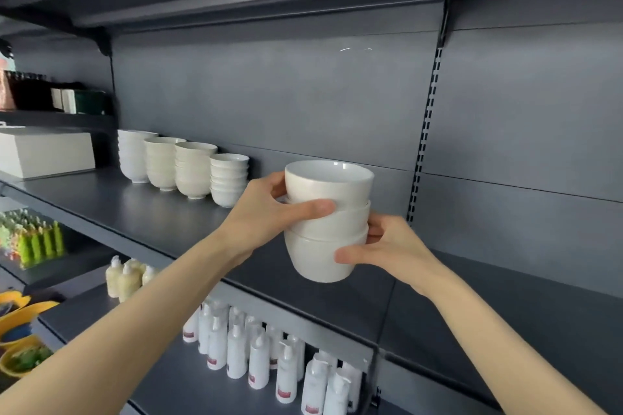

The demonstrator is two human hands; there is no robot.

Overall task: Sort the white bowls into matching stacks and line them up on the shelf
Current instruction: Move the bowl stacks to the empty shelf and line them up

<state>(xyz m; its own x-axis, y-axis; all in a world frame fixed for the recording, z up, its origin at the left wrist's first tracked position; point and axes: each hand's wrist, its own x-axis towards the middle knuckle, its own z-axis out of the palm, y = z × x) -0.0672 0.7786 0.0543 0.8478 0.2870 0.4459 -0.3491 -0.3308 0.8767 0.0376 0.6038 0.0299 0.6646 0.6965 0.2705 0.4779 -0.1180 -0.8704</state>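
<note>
A stack of three white bowls point(326, 222) is held between both hands just above the dark grey shelf point(141, 212). My left hand point(266, 212) grips its left side, thumb across the front of the middle bowl. My right hand point(387, 246) grips the lower right side, thumb on the bottom bowl. Further left on the same shelf a row of several white bowl stacks stands side by side: a tall stack point(133, 155), two cream stacks point(162, 162) point(194, 168), and a stack of smaller bowls point(228, 178).
A white box point(45, 153) sits left of the row. White pump bottles point(256, 354) and cream bottles point(126, 276) fill the lower shelf. Yellow bowls point(20, 313) lie at lower left. A slotted upright point(424, 131) divides the back panel. Another shelf hangs overhead.
</note>
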